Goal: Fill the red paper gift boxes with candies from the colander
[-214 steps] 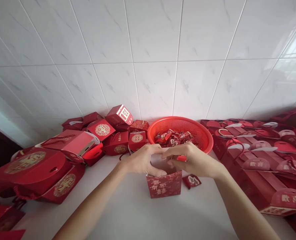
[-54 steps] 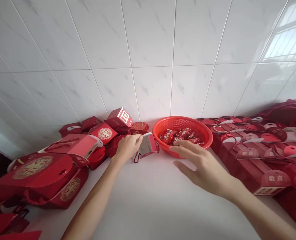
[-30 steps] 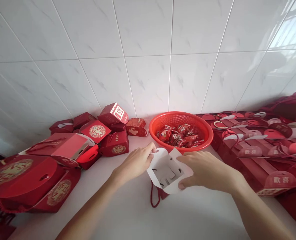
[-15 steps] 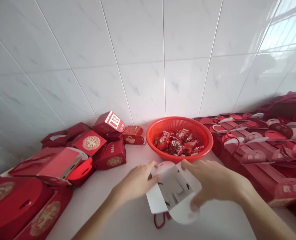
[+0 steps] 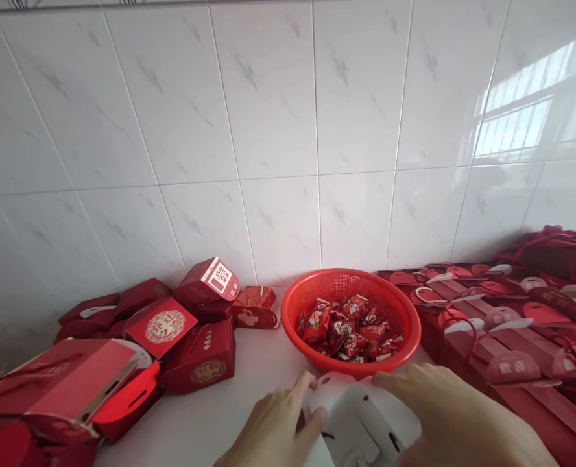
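An unfolded gift box [image 5: 359,428] stands open at the bottom of the view, its white inside facing up and its lower part cut off by the frame. My left hand [image 5: 278,421] pinches its left side between thumb and index finger. From the right, my right hand [image 5: 463,415] grips the other side, with the index finger along the flap's far edge and the thumb out of sight. Just beyond the box sits a red plastic basket [image 5: 292,318], holding several red-wrapped candies [image 5: 344,331].
Closed red gift boxes [image 5: 203,357] with gold print are piled at the left. Rows of dark red boxes [image 5: 502,337] with handles fill the right side. A white tiled wall [image 5: 283,130] bounds the white tabletop [image 5: 253,357] at the back.
The view has tilted upward, so the basket, my hands and the open box sit lower in the picture. Both hands still hold the box's sides.
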The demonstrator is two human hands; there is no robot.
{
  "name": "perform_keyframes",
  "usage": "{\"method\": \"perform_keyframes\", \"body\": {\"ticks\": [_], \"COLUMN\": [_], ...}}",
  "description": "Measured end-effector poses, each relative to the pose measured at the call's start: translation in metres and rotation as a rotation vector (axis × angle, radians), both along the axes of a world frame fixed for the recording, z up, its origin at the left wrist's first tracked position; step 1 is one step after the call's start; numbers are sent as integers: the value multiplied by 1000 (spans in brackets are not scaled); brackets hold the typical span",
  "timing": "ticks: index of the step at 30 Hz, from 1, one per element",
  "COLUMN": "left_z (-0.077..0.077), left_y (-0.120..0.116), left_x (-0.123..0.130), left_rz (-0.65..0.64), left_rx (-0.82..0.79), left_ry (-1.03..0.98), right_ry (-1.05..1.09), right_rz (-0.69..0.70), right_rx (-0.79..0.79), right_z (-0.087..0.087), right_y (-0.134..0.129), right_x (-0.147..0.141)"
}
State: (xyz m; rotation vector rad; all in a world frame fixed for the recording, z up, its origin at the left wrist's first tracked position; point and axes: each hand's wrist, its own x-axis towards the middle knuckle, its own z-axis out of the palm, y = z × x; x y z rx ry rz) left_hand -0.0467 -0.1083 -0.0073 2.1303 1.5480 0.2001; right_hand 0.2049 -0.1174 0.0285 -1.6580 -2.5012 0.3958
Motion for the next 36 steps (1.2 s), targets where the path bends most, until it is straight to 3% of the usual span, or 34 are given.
{"method": "perform_keyframes", "body": {"ticks": [3,8,11,13,15,19,22,24,29,34,36], "left_z": [-2,8,24,38,51,65,58,47,21,12,11], "left_y": [-4,-7,2,14,30,70,100,117,145,156,157], "left_x": [6,6,-4,-10,-13,4,31,51,85,81,75], "left_rz": [-2,-38,-17,19,29,-172,-336,-370,-365,-434,-399], "left_rx": [38,66,109,147,197,179,-3,-78,-50,-30,31], "left_ry": [-32,-107,-172,-197,-219,-215,-47,109,306,129,55], "right_ry": [-45,10,254,481,643,879,1122,1224,1278,1280,1283], "right_rz": [-61,-168,-115,-22,-26,-94,-177,-261,-326,-316,-319], "right_rx": [-30,162,209,172,190,206,17,-105,-68,-102,-87], "right_z": [18,31,22,11,-2,-21,-26,-27,-28,-29,-29], "right_y": [-9,5,32,54,75,100,105,105,106,107,107], "right_x": [0,10,12,8,2,-8,-8,-5,-4,-5,-4]}}
